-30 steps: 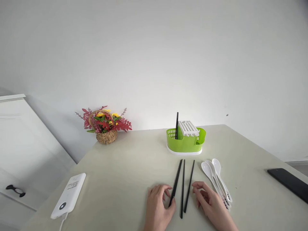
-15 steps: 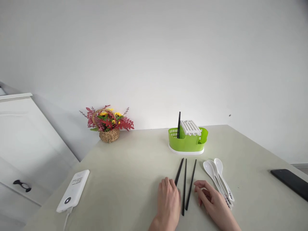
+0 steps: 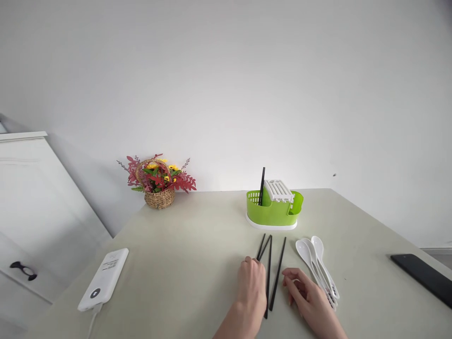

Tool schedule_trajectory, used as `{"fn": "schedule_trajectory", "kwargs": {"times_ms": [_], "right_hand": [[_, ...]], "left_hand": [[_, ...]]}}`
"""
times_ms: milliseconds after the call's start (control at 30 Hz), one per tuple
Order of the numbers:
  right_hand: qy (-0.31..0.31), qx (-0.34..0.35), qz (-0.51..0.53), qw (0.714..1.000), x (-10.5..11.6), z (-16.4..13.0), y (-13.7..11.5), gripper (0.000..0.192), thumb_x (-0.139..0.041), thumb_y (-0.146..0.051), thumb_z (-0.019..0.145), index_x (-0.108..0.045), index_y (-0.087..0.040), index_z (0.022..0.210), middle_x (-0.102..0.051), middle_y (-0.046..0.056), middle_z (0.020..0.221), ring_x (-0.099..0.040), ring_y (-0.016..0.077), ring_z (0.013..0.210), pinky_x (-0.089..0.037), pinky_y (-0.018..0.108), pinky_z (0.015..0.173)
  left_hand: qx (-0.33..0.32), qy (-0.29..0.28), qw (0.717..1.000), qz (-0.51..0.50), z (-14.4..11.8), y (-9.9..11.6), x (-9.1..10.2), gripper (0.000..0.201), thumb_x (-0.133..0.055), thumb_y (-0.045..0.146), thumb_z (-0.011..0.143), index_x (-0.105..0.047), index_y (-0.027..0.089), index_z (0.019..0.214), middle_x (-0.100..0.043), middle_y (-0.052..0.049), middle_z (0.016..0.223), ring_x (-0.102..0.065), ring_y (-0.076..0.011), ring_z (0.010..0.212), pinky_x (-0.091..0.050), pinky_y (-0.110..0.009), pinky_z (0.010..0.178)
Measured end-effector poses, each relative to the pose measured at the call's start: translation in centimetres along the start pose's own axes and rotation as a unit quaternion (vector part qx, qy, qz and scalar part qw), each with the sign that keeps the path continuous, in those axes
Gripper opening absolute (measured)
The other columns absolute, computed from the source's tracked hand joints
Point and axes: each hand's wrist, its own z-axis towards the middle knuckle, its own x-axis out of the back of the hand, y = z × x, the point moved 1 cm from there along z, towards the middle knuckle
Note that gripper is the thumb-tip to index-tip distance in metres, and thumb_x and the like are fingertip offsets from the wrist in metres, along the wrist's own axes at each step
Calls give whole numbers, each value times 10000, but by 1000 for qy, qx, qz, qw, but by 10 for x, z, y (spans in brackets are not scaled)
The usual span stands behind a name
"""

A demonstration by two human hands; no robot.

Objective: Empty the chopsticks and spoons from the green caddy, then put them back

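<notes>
- Cabinet (image 3: 28,202), one, white and panelled, with a dark curved handle (image 3: 23,270), stands at the far left.
- One smooth white power bank (image 3: 103,279), a slim rounded slab, lies on the pale counter (image 3: 190,263), one white cable (image 3: 92,325) at its near end.
- One woven wicker basket (image 3: 159,200) of red leaves and yellow flowers sits by the wall.
- Left hand (image 3: 251,285) reaches in from the near edge, back upward, wrist bent, fingers folded down out of sight; whether its grip is closed I cannot tell.
- Two black chopsticks (image 3: 261,247), slender and tapered, run beneath that hand, their far ends spread in a narrow V.
- Two more, a middle chopstick (image 3: 269,278) and a right-hand chopstick (image 3: 278,273), lie apart between the hands.
- One green plastic caddy (image 3: 271,216) with lattice sides, a white base and a slotted white top stands behind them, upright black chopsticks (image 3: 262,183) in its left compartment.
- Right hand (image 3: 306,299) rests half-curled, its grip loose and narrow, fingertips near the right-hand chopstick.
- Three glossy white spoons (image 3: 317,266), oval-bowled, overlap just beside it.
- One flat black phone (image 3: 423,278) lies farthest right.
</notes>
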Motion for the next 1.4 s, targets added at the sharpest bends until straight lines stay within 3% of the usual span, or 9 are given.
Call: {"fn": "schedule_trajectory", "kwargs": {"times_ms": [167, 300, 433, 533, 767, 900, 1033, 1200, 1400], "right_hand": [[18, -3, -1, 1000, -4, -2, -2, 448, -511, -667, 899, -632, -246, 993, -670, -6, 687, -623, 178, 571, -485, 302, 624], [16, -7, 2, 1000, -7, -3, 0, 450, -494, -676, 907, -614, -251, 994, -674, -5, 725, -618, 170, 582, -474, 297, 617], [-36, -7, 32, 999, -5, 3, -7, 449, -461, -681, 935, -579, -257, 1025, -670, 1, 818, -625, 159, 614, -442, 272, 542], [-81, 23, 20, 996, 1, 15, -29, 428, -448, -650, 966, -574, -254, 1066, -682, 26, 883, -644, 164, 660, -455, 275, 548], [-98, 149, -45, 983, 12, 68, -119, 447, -489, -581, 980, -525, -299, 1325, -682, 27, 968, -641, 167, 745, -530, 294, 633], [-142, 194, -110, 965, 13, 90, -155, 371, -501, -566, 979, -661, -258, 1112, -666, 6, 809, -590, 158, 682, -498, 291, 618], [-156, 235, -163, 945, 11, 94, -169, 410, -441, -537, 1020, -639, -242, 814, -637, -3, 741, -557, 147, 658, -436, 279, 601], [-172, 270, -190, 928, 5, 88, -171, 387, -422, -496, 1042, -624, -245, 827, -635, 4, 791, -567, 149, 688, -429, 276, 625], [-178, 238, -199, 934, 11, 84, -168, 410, -420, -515, 1039, -561, -245, 765, -622, -19, 723, -552, 135, 621, -425, 277, 606]], "left_hand": [[62, -36, 989, -131, 13, -26, 38, 227, -586, 317, 935, -674, 203, 760, -678, -77, 743, -679, -225, 719, -545, -325, 681], [111, -75, 930, -343, 24, -34, 67, 215, -610, 352, 923, -709, 184, 831, -732, -52, 772, -728, -201, 697, -577, -295, 662], [149, -42, 857, -491, 24, -36, 73, 300, -691, 444, 882, -715, 155, 956, -777, -84, 902, -773, -232, 806, -612, -316, 775], [159, -22, 834, -528, 22, -37, 66, 324, -714, 457, 880, -708, 154, 997, -793, -92, 890, -775, -242, 856, -599, -321, 835], [114, 25, 841, -528, 26, -36, 62, 233, -687, 409, 919, -718, 186, 978, -799, -85, 989, -758, -236, 938, -577, -326, 874], [94, 9, 838, -537, 25, -40, 60, 240, -687, 412, 921, -713, 177, 966, -795, -93, 995, -759, -244, 935, -587, -343, 874], [105, -15, 827, -551, 24, -43, 56, 273, -710, 425, 904, -743, 162, 969, -805, -97, 954, -762, -248, 920, -595, -349, 888], [114, -42, 836, -535, 23, -42, 56, 306, -761, 450, 853, -813, 164, 947, -813, -90, 981, -764, -276, 956, -603, -351, 911], [123, -59, 843, -520, 22, -42, 55, 298, -781, 466, 824, -822, 184, 910, -820, -64, 940, -775, -273, 920, -608, -332, 887]]}}
